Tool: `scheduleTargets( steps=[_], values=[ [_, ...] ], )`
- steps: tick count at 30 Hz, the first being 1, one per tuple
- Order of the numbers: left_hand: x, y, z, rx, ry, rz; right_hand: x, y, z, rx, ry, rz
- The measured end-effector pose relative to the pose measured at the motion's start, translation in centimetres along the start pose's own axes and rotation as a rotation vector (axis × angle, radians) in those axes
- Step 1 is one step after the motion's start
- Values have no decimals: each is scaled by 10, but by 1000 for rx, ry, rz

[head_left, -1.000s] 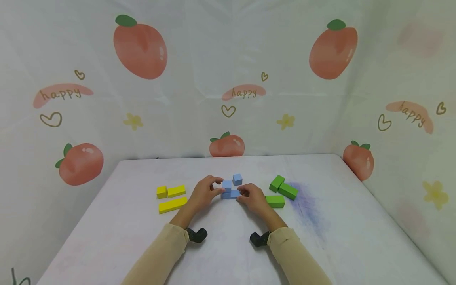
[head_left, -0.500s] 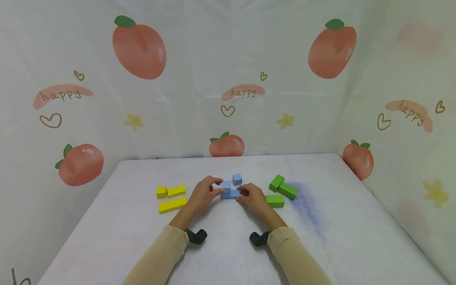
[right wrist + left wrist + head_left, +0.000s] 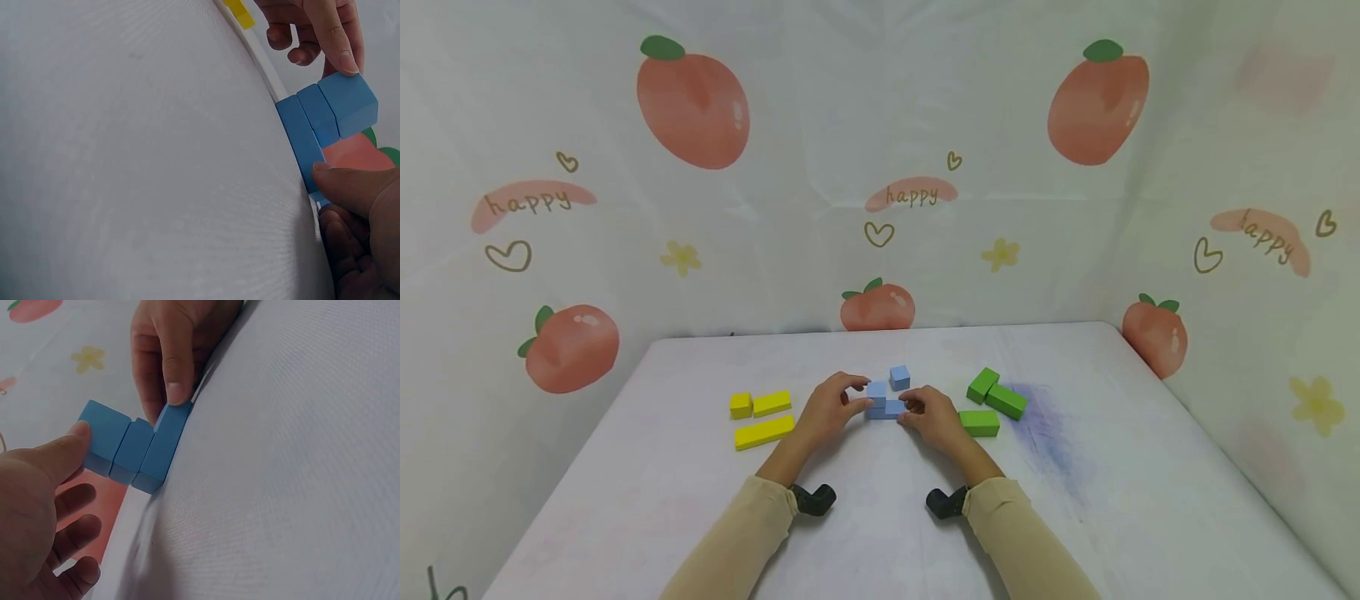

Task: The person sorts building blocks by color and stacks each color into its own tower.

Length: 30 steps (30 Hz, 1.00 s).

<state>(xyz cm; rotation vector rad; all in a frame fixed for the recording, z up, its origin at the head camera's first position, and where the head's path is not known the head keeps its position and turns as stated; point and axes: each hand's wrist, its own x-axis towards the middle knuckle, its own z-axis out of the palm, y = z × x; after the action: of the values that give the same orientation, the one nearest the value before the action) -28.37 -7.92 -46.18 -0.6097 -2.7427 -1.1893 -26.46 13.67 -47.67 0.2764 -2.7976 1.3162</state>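
Three blue blocks stand stacked at the middle of the table in the head view. A long block lies at the bottom, a shorter block sits on one end of it, and a cube tops them. My left hand pinches the top cube from the left, thumb on its near face; its other fingers hang loose. My right hand holds the far right end of the long block, its thumb pressed on the near side. Just behind the stack rests a loose blue cube.
To the left lie a yellow cube, a short yellow block and a longer yellow block. Three green blocks lie to the right, the nearest green block close by my right hand. A printed curtain hangs behind the table.
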Motion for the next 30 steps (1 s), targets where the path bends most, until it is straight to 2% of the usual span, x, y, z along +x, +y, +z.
scheduleTargets(
  steps=[8, 16, 21, 30],
  values=[
    [1, 0, -2, 2, -19, -20, 1, 1, 0, -9, 0, 7],
    [6, 5, -8, -27, 22, 6, 1, 1, 1, -2, 7, -2],
    [13, 7, -14, -22, 34, 23, 1, 3, 1, 8, 15, -13],
    [32, 10, -26, -35, 50, 11, 1, 4, 2, 22, 14, -19]
  ],
)
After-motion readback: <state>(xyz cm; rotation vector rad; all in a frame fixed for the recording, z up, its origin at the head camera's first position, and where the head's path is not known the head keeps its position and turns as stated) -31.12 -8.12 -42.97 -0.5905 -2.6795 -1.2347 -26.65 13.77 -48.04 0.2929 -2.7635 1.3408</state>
